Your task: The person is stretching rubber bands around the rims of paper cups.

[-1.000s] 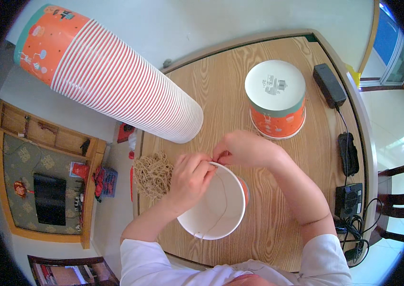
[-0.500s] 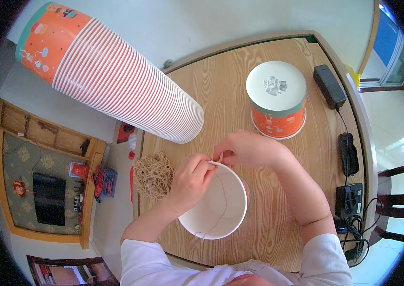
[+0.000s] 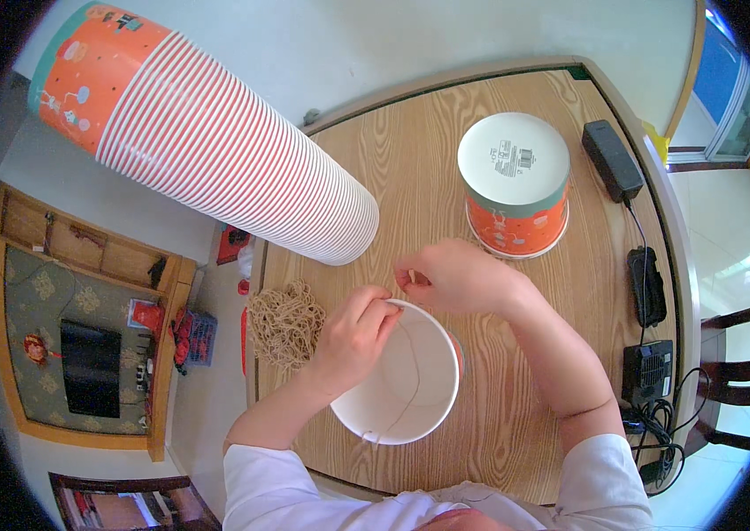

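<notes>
An orange paper bucket (image 3: 384,389) with a white inside stands before me, its open mouth tipped toward me. My left hand (image 3: 355,341) is closed on the far left of its rim, thumb and fingers pinching the edge. A thin beige string (image 3: 415,372) hangs slack across the inside, with a loop or knot at the near rim. Just beyond the far rim, my right hand (image 3: 459,276) is closed in a pinch, with a short bit of string showing at the fingertips. A tangled heap of beige string (image 3: 286,325) lies left of my left hand.
A tall stack of nested paper buckets (image 3: 242,155) rises at the far left of the wooden table (image 3: 392,159). Another bucket (image 3: 514,159) stands upside down at the far right. Black power adapters (image 3: 612,159) and cables (image 3: 658,425) lie along the right edge.
My right hand has drawn slightly away from the rim, its fingers now apart from my left hand. The left hand and bucket stay in place.
</notes>
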### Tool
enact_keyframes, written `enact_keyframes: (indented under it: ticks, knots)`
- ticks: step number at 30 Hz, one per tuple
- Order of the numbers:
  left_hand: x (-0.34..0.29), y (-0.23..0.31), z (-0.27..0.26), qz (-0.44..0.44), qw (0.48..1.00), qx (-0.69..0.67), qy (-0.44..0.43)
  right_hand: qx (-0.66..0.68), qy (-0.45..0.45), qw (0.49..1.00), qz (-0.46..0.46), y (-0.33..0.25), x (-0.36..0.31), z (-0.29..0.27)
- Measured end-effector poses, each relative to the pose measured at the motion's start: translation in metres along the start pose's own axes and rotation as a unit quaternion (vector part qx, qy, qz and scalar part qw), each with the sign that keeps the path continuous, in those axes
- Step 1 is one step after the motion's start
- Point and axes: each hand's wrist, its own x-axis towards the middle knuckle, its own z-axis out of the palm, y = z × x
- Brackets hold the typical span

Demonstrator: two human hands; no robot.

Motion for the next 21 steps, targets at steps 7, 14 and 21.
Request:
enact_keyframes:
  ticks: [7, 14, 21]
  knots:
    - [0.000, 0.001, 0.001, 0.003, 1.000, 0.007, 0.003, 0.051, -0.044, 0.997, -0.041, 0.004, -0.001, -0.004]
    - [0.000, 0.001, 0.003, 0.013, 1.000, 0.004, 0.004, 0.045, -0.023, 0.996, -0.067, 0.003, -0.001, 0.001]
    - [0.000, 0.004, 0.002, -0.005, 1.000, 0.010, 0.004, 0.008, 0.030, 1.000, 0.000, 0.004, -0.004, -0.010]
